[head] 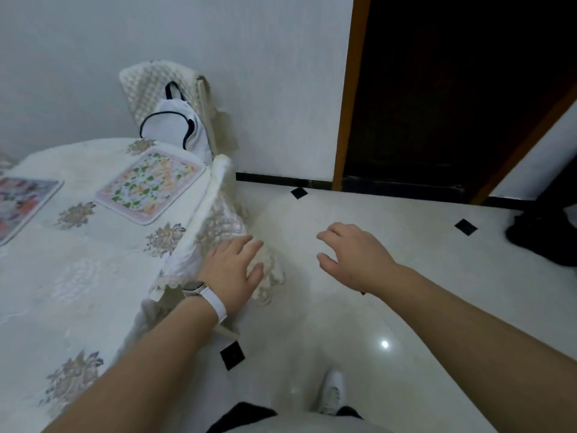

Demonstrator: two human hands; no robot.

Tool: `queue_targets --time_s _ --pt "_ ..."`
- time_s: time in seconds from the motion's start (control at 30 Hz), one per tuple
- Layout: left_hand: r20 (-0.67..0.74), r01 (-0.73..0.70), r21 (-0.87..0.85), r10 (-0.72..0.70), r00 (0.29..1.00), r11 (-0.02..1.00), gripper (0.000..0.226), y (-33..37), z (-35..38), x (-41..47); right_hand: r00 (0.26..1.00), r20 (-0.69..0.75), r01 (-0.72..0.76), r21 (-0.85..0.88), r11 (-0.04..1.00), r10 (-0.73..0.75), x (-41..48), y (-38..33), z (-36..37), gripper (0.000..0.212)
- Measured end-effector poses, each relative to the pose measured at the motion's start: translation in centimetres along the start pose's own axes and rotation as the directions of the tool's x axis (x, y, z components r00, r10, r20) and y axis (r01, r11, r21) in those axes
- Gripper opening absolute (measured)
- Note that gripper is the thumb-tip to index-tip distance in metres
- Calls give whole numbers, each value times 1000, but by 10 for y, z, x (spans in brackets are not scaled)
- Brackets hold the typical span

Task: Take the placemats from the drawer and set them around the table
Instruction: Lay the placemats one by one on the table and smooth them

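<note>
Nearest the camera, a white shoe (332,392) stands on the glossy tiled floor (406,276), and both bare forearms reach forward. The left hand (232,270), with a white watch strap (215,304) at the wrist, hangs with fingers spread and loose over the lace-covered back of a chair (206,226) pushed in at the desk (78,276); it appears to brush the lace, but its grip is released and holds nothing. The right hand (352,254) hovers over the floor, well apart from the desk, fingers slightly curled, grip likewise empty.

Farther on, two placemats already lie flat on the embroidered cloth: a floral placemat (150,182) with a pink border near the desk's edge just beside the chair back, and a second placemat (22,204), only partly in view, at the left. No drawer shows here, nor any mat in hand.

The mats look thin, light and somewhat flexible, likely to droop if pinched at a single corner; taking one by two opposite edges, or sliding fingers under a border, should keep it flat. On the smooth cloth one may slide if nudged.

Beyond, a second chair (156,85) carries a white bag (175,126), set against the wall (249,73), and a dark doorway (452,89) opens to the right.
</note>
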State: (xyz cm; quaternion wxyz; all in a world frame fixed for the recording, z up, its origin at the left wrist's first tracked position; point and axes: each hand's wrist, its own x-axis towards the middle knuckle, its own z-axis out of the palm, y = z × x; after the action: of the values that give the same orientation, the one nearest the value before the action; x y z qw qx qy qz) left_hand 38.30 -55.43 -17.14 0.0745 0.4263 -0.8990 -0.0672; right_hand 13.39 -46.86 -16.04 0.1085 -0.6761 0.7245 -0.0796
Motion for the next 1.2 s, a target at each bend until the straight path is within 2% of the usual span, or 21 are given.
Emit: queue_targets --time_s 0.3,0.6,0.7,0.87,1.2 --pt "-33 95 45 -93 995 994 45 -10 -18 74 995 11 94 25 995 -95 85 38 -25 50" --pt "-86 143 -9 -143 986 990 47 -43 -6 178 985 25 171 -3 985 -171 207 52 -41 52" --pt "-94 154 -19 -155 983 988 46 -69 2 217 982 65 181 -28 983 -179 255 58 -39 52" --pt "-105 279 -56 -284 953 959 44 -134 1 274 957 164 251 -54 967 -239 347 56 -35 53" --pt "-60 425 -69 -429 901 903 45 -223 0 337 912 169 379 -6 925 -373 490 23 -35 50"
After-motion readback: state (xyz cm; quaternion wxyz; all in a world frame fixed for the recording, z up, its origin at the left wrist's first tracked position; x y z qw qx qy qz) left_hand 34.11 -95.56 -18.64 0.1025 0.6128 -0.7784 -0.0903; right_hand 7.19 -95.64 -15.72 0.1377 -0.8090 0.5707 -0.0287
